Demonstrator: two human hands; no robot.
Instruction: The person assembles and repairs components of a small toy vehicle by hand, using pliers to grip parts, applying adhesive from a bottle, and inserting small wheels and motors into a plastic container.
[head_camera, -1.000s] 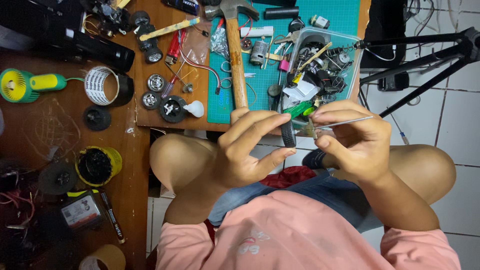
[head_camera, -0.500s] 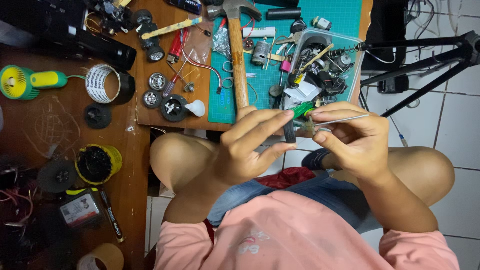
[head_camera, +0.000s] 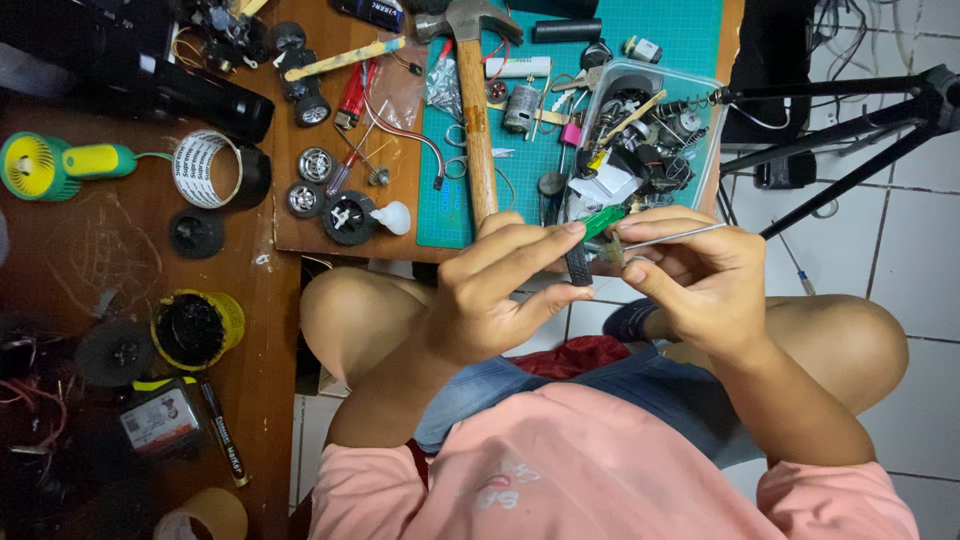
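Seated, knees bare; left hand (head_camera: 490, 300) pinches a small black wheel (head_camera: 577, 264) between thumb and fingers, right hand (head_camera: 700, 280) pinches a thin metal rod (head_camera: 672, 237) and a green-handled tool (head_camera: 602, 221), both hands held together just over the counter (head_camera: 330, 215) edge. Directly beyond them: wooden-handled hammer (head_camera: 476, 110) lying on the teal cutting mat (head_camera: 690, 40), clear plastic tray (head_camera: 700, 150) of small parts just beside it. Farther left on the counter: loose toy wheels (head_camera: 318, 165), tape roll (head_camera: 207, 168), yellow-green handheld fan (head_camera: 55, 163).
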